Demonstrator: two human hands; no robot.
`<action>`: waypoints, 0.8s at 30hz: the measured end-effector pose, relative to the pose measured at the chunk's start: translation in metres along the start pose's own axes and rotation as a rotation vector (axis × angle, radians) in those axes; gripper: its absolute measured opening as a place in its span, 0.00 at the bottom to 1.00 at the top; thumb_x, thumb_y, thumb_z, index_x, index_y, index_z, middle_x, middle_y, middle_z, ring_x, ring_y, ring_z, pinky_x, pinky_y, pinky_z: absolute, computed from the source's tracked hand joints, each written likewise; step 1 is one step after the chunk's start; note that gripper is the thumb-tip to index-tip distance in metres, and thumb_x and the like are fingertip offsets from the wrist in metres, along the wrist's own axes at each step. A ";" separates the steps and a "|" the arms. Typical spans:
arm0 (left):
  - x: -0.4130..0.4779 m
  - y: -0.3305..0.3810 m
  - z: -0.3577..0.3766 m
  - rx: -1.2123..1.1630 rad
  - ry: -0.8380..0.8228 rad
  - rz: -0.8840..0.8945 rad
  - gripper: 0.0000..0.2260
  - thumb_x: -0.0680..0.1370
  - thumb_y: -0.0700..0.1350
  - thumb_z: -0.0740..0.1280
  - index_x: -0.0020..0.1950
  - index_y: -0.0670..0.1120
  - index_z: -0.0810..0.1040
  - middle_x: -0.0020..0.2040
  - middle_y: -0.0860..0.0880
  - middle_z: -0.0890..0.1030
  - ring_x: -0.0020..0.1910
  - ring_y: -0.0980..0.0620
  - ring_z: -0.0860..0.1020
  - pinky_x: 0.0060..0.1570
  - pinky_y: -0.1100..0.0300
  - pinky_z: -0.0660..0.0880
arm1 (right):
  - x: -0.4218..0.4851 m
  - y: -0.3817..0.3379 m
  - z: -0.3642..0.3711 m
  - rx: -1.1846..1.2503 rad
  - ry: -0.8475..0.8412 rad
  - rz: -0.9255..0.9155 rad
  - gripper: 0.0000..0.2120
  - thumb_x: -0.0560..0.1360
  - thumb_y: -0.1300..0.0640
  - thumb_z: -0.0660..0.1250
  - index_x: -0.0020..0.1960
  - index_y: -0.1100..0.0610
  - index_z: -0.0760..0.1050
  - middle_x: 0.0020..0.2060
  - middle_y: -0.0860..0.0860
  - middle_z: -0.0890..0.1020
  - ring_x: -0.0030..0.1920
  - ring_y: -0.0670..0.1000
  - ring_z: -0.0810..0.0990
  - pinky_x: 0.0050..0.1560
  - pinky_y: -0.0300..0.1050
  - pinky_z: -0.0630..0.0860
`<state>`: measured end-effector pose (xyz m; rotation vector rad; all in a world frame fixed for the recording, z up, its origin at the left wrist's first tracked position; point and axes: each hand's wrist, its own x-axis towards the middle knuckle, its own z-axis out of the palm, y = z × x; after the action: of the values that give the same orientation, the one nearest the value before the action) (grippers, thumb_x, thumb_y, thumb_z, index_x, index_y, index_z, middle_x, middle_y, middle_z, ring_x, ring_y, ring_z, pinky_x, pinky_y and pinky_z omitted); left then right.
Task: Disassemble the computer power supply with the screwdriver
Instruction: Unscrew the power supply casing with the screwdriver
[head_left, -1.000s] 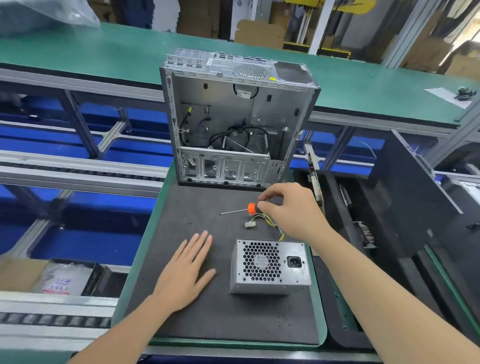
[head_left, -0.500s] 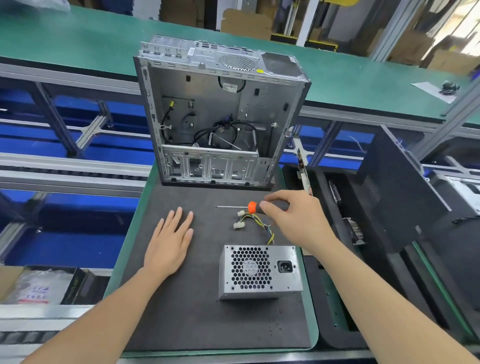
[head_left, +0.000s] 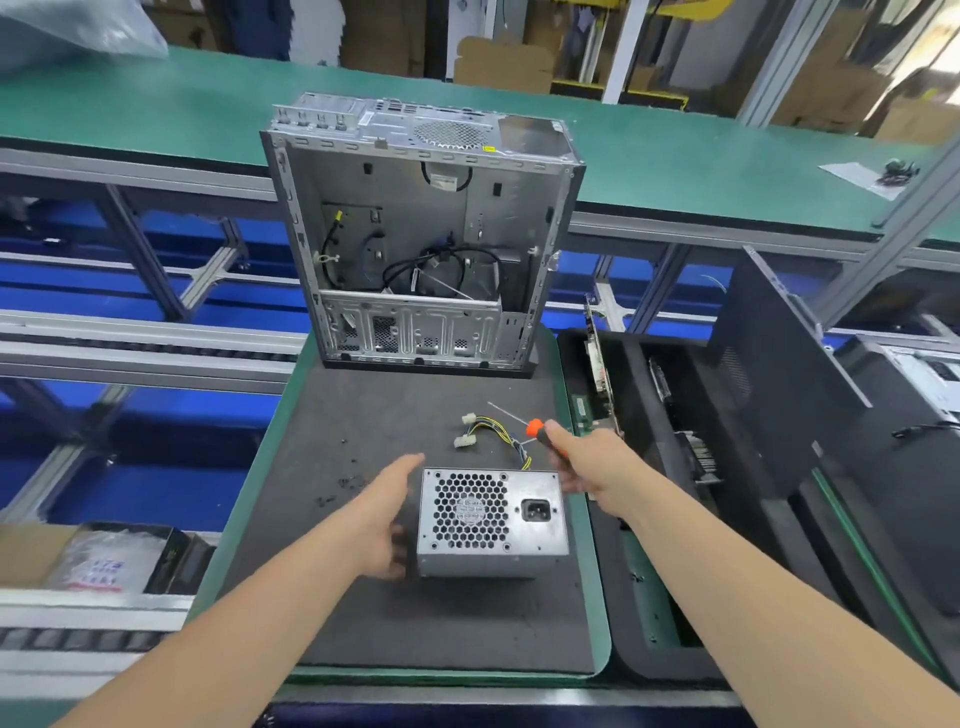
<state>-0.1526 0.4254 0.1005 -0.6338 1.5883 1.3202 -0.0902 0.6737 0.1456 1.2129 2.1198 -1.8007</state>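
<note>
My right hand (head_left: 587, 462) is wrapped round the screwdriver (head_left: 535, 430), its handle mostly buried in my palm, thin shaft pointing to ten o'clock. The power supply (head_left: 491, 519) sits on the counter (head_left: 363, 623); at its nine o'clock my left hand (head_left: 387, 519) is blurred, fingers straight, contact unclear.

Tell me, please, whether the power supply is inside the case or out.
Out: the power supply sits on the mat, apart from the open case behind it.

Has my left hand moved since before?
Yes. The left hand moved right, up to the left side of the grey metal power supply box.
</note>
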 end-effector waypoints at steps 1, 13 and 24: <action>-0.006 0.000 0.005 -0.052 -0.117 -0.099 0.31 0.67 0.71 0.69 0.59 0.50 0.81 0.63 0.43 0.83 0.65 0.38 0.77 0.68 0.37 0.67 | 0.002 0.006 -0.002 -0.001 -0.016 0.051 0.18 0.78 0.45 0.72 0.41 0.60 0.79 0.28 0.51 0.77 0.27 0.50 0.73 0.43 0.49 0.81; -0.029 0.002 0.029 -0.130 -0.083 0.087 0.09 0.65 0.54 0.68 0.36 0.48 0.79 0.41 0.46 0.86 0.36 0.42 0.86 0.46 0.47 0.84 | 0.003 0.026 0.008 0.206 -0.346 0.286 0.06 0.75 0.67 0.69 0.47 0.57 0.77 0.46 0.62 0.82 0.44 0.61 0.84 0.58 0.77 0.74; 0.001 0.005 0.008 -0.234 -0.121 0.306 0.15 0.79 0.54 0.66 0.59 0.47 0.81 0.49 0.42 0.88 0.46 0.40 0.86 0.50 0.43 0.82 | -0.002 0.030 0.041 0.386 -0.169 -0.088 0.08 0.76 0.64 0.74 0.51 0.59 0.76 0.44 0.57 0.83 0.42 0.53 0.83 0.44 0.45 0.80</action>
<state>-0.1551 0.4345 0.1018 -0.4507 1.4842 1.7558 -0.0864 0.6367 0.1112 0.9999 1.8148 -2.3381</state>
